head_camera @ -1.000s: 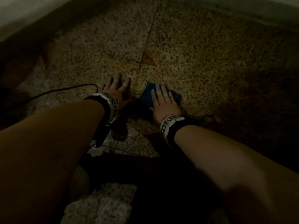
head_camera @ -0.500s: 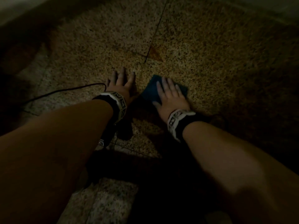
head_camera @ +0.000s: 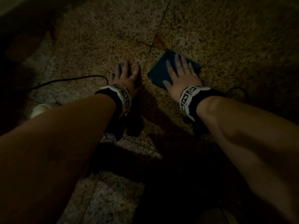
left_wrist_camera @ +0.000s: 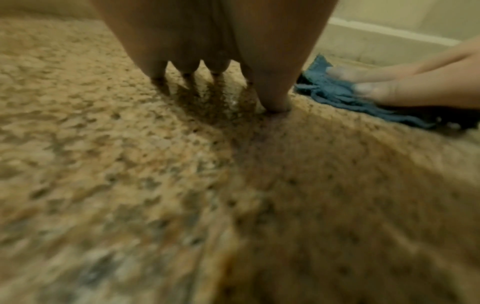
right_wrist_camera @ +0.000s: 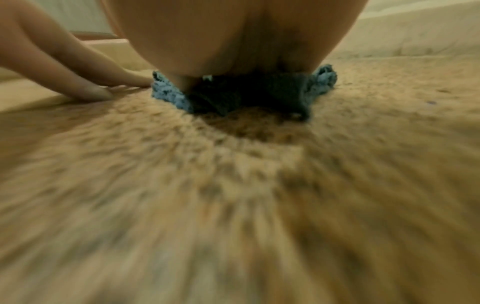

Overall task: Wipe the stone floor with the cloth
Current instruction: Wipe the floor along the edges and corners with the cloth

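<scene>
A thin black cable (head_camera: 64,80) trails over the speckled stone floor (head_camera: 100,39) at far left. Beside it the left hand (head_camera: 124,76) rests palm-down on bare stone, its fingers (left_wrist_camera: 155,67) straight and slightly spread. Just to its right, the right hand (head_camera: 181,75) presses flat, fingers straight and slightly fanned, on the folded blue cloth (head_camera: 159,73), which lies on the floor near a tile joint.
</scene>
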The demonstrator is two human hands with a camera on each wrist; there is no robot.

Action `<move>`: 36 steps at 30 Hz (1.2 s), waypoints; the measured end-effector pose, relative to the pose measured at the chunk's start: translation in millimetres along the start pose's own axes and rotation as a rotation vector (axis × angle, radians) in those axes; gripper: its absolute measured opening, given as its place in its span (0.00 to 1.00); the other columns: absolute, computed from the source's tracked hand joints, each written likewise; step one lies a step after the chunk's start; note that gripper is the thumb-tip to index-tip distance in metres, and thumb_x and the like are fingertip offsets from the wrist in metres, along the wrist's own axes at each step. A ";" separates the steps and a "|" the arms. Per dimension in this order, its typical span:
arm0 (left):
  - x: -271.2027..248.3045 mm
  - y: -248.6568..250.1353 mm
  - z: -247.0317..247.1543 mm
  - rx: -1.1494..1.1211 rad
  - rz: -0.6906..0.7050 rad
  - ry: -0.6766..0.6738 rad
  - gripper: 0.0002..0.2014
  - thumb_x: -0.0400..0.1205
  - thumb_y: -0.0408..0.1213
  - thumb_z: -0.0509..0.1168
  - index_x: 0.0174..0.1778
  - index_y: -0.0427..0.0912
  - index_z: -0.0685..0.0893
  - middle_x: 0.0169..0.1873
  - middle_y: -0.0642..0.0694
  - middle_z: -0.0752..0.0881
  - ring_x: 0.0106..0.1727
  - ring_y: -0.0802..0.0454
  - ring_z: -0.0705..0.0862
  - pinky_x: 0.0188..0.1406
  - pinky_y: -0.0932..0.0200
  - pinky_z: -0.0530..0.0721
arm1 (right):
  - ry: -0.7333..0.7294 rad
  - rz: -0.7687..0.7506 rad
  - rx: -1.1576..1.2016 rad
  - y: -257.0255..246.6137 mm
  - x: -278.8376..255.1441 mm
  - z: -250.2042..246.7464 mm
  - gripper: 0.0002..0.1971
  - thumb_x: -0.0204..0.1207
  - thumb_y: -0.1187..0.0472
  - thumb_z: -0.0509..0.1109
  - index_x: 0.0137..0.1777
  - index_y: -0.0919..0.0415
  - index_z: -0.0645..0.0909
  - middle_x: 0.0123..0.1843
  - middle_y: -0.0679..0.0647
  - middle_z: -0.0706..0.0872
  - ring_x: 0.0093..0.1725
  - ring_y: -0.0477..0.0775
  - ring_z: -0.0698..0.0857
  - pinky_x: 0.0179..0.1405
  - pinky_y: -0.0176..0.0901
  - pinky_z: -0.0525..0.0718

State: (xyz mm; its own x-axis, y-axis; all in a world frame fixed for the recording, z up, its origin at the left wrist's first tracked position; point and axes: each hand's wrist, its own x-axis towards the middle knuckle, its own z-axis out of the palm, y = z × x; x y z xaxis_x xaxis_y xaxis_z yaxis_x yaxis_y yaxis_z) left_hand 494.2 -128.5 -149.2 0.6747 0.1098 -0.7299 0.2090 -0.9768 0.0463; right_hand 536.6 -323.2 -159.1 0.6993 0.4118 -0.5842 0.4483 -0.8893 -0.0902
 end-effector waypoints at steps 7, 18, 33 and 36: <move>1.2 9.7 -15.7 0.044 -0.025 -0.015 0.35 0.86 0.53 0.53 0.83 0.55 0.39 0.82 0.47 0.32 0.82 0.39 0.34 0.80 0.34 0.51 | -0.058 -0.108 -0.024 6.8 -55.7 35.8 0.33 0.85 0.41 0.40 0.82 0.52 0.28 0.82 0.56 0.25 0.82 0.57 0.28 0.80 0.51 0.32; 4.6 26.5 -10.2 0.060 0.034 -0.009 0.38 0.86 0.51 0.57 0.83 0.56 0.36 0.81 0.46 0.30 0.82 0.37 0.33 0.80 0.40 0.43 | -0.033 -0.101 0.010 13.5 -63.0 43.1 0.34 0.85 0.39 0.42 0.82 0.51 0.29 0.83 0.51 0.27 0.82 0.52 0.30 0.79 0.46 0.30; -2.5 45.2 -16.3 0.100 0.076 -0.023 0.36 0.87 0.52 0.54 0.83 0.54 0.37 0.81 0.48 0.30 0.82 0.41 0.34 0.80 0.42 0.44 | 0.029 0.138 0.118 29.8 -9.0 5.0 0.33 0.86 0.43 0.40 0.83 0.56 0.31 0.83 0.56 0.28 0.83 0.57 0.31 0.81 0.52 0.34; -1.7 48.2 -14.9 0.099 0.063 -0.035 0.38 0.86 0.51 0.56 0.83 0.53 0.37 0.81 0.48 0.30 0.82 0.42 0.34 0.80 0.41 0.45 | -0.001 0.108 0.108 29.5 -17.6 7.2 0.33 0.86 0.42 0.41 0.83 0.55 0.31 0.83 0.56 0.28 0.83 0.57 0.31 0.81 0.52 0.34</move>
State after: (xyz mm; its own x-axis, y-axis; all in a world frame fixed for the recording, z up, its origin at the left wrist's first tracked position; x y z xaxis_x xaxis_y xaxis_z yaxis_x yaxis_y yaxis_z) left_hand 513.7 -173.0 -135.6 0.6590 0.0432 -0.7509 0.0949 -0.9951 0.0260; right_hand 533.5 -358.1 -157.3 0.7397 0.3123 -0.5961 0.3077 -0.9447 -0.1132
